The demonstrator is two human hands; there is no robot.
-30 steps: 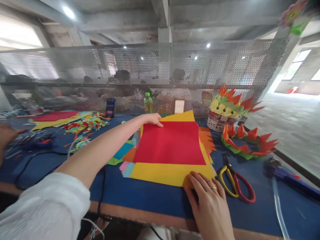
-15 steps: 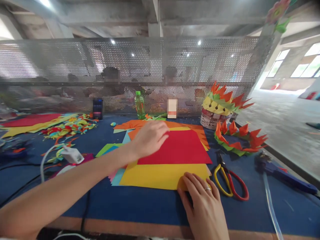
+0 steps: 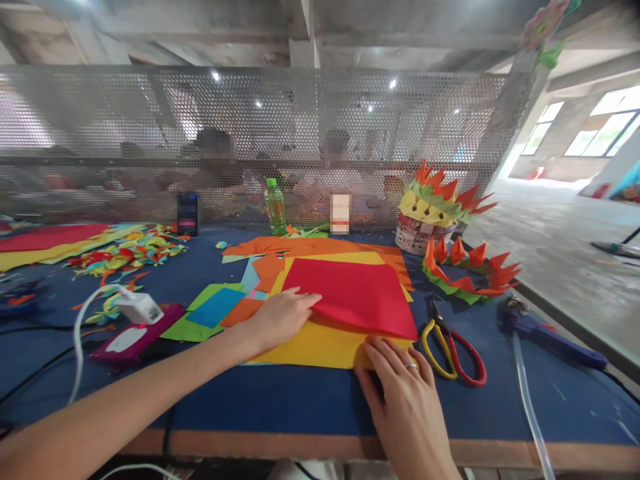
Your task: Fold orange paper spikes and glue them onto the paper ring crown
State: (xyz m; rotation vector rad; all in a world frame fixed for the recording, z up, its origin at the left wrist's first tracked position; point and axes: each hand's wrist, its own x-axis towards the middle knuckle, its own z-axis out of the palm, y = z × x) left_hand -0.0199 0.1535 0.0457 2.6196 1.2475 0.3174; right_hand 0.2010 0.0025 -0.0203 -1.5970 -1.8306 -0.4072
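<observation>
My left hand lies over the left edge of a red paper sheet, fingers stretched out and touching it. The red sheet's near edge bows up slightly above a yellow sheet beneath. My right hand rests at the near edge of the yellow sheet, fingers laid on the paper by the red sheet's near edge; a ring is on one finger. Orange paper shows behind the stack. To the right lie scissors with one yellow and one red handle.
At right stand folded-paper rings, one set on a roll, and a blue-handled tool. At left are a purple power strip with a white charger and a scrap pile. A green bottle stands near the mesh screen.
My left hand has come down and back from above the red sheet to its left edge. The red sheet's near right corner has shifted toward me. My right hand stays put.
</observation>
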